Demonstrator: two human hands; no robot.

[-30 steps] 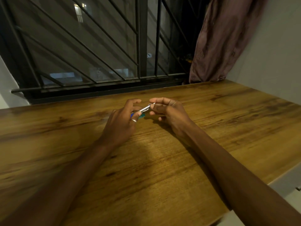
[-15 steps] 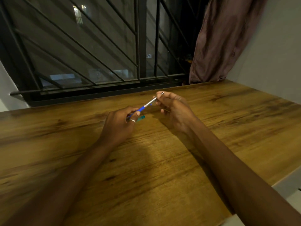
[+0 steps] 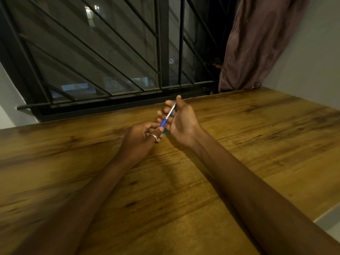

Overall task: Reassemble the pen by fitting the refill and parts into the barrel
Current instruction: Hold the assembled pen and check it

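Rising toward the window (image 3: 110, 52) since 0.5 s ago, the right hand (image 3: 181, 119) pinches the silver refill (image 3: 171, 111), whose lower end sits in the blue barrel (image 3: 163, 123) pinched by the left hand (image 3: 141, 138) above the table (image 3: 239, 144), where a skewed push could jam or bend it.

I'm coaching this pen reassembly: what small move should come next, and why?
Probably the right hand should slide the silver refill deeper into the blue barrel that the left hand grips, since much of the refill lies bare between the hands.
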